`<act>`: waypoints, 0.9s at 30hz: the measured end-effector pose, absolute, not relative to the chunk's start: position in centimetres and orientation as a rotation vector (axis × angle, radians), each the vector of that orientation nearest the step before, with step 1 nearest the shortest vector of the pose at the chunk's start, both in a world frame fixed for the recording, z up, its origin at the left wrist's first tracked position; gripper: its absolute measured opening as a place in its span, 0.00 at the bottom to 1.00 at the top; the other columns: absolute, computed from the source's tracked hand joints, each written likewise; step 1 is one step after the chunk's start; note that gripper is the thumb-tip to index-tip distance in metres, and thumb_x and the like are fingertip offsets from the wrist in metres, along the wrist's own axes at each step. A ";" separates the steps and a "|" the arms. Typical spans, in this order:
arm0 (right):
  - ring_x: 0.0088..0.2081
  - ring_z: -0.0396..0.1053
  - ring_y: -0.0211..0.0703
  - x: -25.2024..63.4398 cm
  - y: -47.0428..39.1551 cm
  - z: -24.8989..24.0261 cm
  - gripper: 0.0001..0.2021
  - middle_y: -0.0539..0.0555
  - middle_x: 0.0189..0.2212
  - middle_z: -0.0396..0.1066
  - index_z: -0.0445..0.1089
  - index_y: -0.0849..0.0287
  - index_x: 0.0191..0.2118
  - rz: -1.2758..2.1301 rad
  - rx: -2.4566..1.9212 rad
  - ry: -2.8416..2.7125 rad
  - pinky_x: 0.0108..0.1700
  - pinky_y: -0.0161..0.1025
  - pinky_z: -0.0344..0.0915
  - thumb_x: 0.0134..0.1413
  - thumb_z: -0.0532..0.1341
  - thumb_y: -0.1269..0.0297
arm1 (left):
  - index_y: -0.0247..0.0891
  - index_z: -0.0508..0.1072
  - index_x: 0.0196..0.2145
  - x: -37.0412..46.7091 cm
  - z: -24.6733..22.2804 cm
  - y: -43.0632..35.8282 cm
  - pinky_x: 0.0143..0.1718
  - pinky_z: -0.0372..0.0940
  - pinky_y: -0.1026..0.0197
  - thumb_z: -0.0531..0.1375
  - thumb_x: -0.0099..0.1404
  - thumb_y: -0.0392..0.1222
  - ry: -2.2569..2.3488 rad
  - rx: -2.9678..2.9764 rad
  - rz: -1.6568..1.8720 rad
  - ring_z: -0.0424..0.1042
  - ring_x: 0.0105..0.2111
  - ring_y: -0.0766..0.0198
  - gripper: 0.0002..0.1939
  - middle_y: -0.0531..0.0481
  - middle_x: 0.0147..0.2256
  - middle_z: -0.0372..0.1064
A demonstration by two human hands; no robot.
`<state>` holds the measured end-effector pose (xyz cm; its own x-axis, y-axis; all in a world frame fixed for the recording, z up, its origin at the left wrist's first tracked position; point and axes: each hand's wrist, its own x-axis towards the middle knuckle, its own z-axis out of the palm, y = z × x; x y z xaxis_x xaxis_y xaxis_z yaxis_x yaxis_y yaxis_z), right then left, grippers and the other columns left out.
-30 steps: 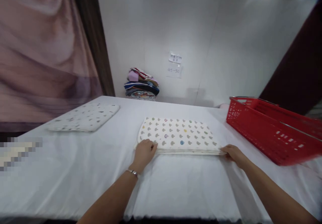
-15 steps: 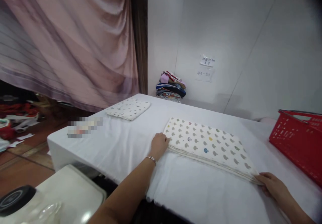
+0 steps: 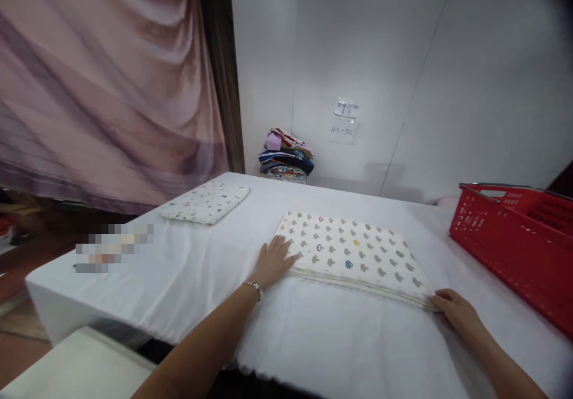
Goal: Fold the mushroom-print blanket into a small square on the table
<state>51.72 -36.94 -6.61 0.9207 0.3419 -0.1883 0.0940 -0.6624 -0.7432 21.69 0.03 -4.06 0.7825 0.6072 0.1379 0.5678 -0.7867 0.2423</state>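
Note:
A folded cream cloth with grey, blue and yellow mushroom prints (image 3: 353, 252) lies flat on the white-covered table (image 3: 313, 333). Resting on its left end is my left hand (image 3: 272, 263), fingers spread, with a bracelet at the wrist. My right hand (image 3: 452, 308) pinches the near right corner of the cloth between thumb and fingers. Further back on the left, a second folded white cloth with small dark prints (image 3: 206, 202) lies by itself.
A red plastic basket (image 3: 514, 243) sits at the right of the table. Folded fabrics (image 3: 286, 155) are piled by the wall. A blurred-out item (image 3: 111, 248) lies at the table's left. A pink curtain (image 3: 111, 76) hangs at the left, above a pale surface (image 3: 80, 366).
The view has turned to the right, so things appear further left. My left hand has opened from a closed grip and lies spread on the cloth's edge. My right hand still holds the corner.

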 end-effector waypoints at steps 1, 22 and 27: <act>0.19 0.63 0.42 51.6 -36.9 -6.4 0.16 0.48 0.14 0.63 0.65 0.58 0.36 0.430 -2.268 -0.290 0.21 0.37 0.58 0.44 0.56 0.53 | 0.45 0.55 0.60 21.6 -4.0 0.2 0.60 0.42 0.40 0.45 0.66 0.57 0.939 2.772 0.248 0.39 0.64 0.54 0.28 0.49 0.64 0.45; 0.22 0.64 0.39 51.2 -37.1 -6.9 0.18 0.47 0.21 0.68 0.68 0.57 0.41 0.314 -2.182 -0.328 0.24 0.34 0.57 0.41 0.58 0.56 | 0.41 0.48 0.64 38.2 -4.2 3.3 0.61 0.35 0.40 0.41 0.64 0.62 0.745 2.868 0.054 0.36 0.65 0.52 0.36 0.47 0.66 0.37; 0.23 0.64 0.39 50.7 -36.7 -6.3 0.17 0.45 0.20 0.65 0.68 0.57 0.41 0.269 -2.155 -0.325 0.26 0.34 0.56 0.41 0.58 0.59 | 0.38 0.53 0.62 39.8 -2.4 2.2 0.60 0.38 0.38 0.41 0.64 0.63 0.787 2.834 -0.003 0.38 0.64 0.48 0.36 0.43 0.65 0.39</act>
